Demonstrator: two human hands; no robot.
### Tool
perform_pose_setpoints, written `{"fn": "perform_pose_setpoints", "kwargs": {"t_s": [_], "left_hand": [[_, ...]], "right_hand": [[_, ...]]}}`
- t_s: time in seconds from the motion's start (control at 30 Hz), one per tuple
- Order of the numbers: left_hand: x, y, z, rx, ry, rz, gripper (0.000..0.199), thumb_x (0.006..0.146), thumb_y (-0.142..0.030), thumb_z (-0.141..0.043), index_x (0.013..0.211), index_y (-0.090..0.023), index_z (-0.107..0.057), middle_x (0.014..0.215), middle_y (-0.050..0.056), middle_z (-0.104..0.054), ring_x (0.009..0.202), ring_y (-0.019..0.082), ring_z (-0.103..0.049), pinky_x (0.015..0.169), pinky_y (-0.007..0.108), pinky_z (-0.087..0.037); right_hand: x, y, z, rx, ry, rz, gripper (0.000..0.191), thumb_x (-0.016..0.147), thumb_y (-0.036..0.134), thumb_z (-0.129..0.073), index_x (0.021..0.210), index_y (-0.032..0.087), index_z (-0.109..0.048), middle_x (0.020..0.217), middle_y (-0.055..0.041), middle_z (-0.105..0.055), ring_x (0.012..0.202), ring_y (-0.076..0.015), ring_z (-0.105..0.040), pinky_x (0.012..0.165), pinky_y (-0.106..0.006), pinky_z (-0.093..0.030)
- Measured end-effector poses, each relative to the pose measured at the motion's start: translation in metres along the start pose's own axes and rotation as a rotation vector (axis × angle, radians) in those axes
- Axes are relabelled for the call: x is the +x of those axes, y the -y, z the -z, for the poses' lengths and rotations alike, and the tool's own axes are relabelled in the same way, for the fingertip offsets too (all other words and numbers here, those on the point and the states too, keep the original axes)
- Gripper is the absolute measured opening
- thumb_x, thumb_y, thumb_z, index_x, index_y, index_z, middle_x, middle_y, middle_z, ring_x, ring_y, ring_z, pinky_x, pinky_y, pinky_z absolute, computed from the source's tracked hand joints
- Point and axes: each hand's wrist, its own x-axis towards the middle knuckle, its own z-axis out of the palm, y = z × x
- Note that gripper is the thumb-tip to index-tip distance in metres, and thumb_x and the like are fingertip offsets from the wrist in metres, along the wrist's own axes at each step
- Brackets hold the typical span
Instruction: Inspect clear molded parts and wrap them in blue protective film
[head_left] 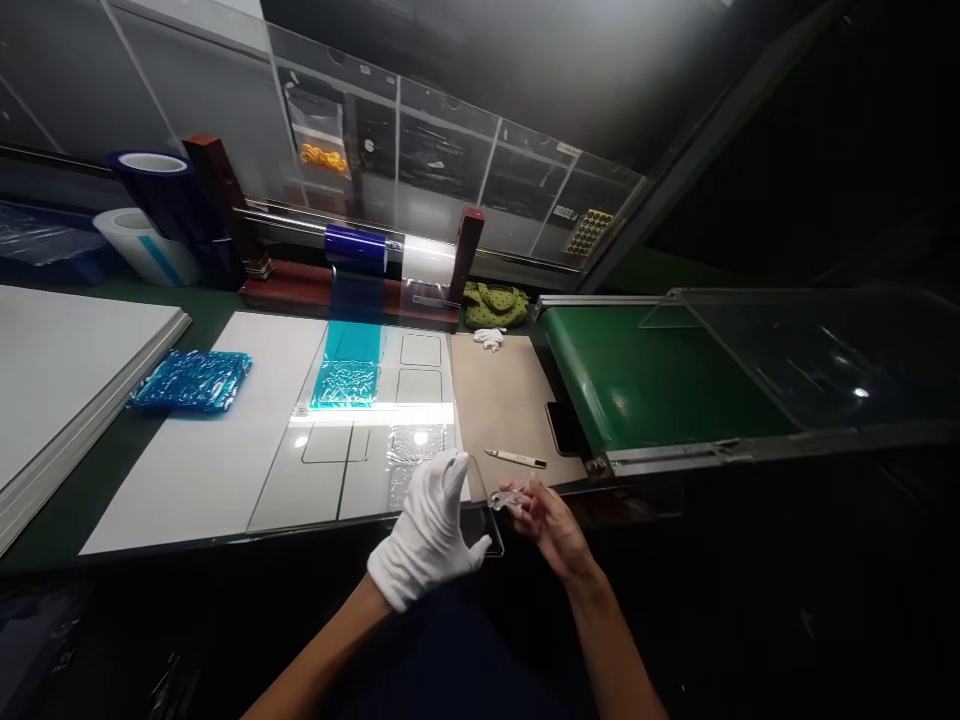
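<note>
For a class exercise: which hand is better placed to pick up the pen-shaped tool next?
Probably the right hand: it is nearer the pen-shaped tool, though pinching clear plastic. The gloved left hand is farther off, holding a clear panel.

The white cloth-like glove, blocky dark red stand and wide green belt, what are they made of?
White glove: probably matte knitted cotton, because it wrinkles softly. Dark red stand: perhaps painted wood, slightly shiny, with square-edged posts. Green belt: smooth, glossy plastic or rubber, can't tell which; light gleams on it.
</note>
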Motion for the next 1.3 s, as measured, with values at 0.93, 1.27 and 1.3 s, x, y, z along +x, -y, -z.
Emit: {"fn": "perform_pose_setpoints", "kwargs": {"t_s": [0.93, 1.27, 1.3], "left_hand": [[-0.082, -0.154, 0.035, 0.611, 0.651, 0.137, 0.082, 0.049, -0.059, -0.066, 0.119, -0.017, -0.056, 0.095, 0.017, -0.053, 0.078, 0.033, -0.053, 0.063, 0.046, -0.039], [-0.111, -0.133, 0.034, 0.306, 0.271, 0.057, 0.089, 0.060, -0.056, -0.065, 0.138, -0.026, -0.035, 0.131, 0.015, -0.036, 0.114, 0.032, -0.044, 0.092, 0.043, -0.037], [-0.113, -0.133, 0.033, 0.299, 0.264, 0.068, 0.089, 0.060, -0.056, -0.065, 0.138, -0.026, -0.034, 0.132, 0.015, -0.036, 0.115, 0.032, -0.044, 0.092, 0.043, -0.037]], "right_hand": [[-0.134, -0.065, 0.023, -1.225, 0.078, 0.618, 0.024, 0.092, 0.028, -0.041, 0.079, 0.018, -0.058, 0.065, -0.0014, -0.061, 0.054, -0.0117, -0.052, 0.056, -0.023, -0.029], [-0.142, -0.058, 0.024, -0.728, 0.008, 0.573, 0.042, 0.096, 0.040, -0.029, 0.082, 0.015, -0.060, 0.054, 0.0018, -0.048, 0.047, -0.0097, -0.043, 0.047, -0.020, -0.030], [-0.142, -0.059, 0.022, -0.731, 0.017, 0.572, 0.042, 0.096, 0.040, -0.029, 0.082, 0.016, -0.060, 0.055, 0.0014, -0.048, 0.048, -0.0099, -0.044, 0.047, -0.020, -0.030]]}}
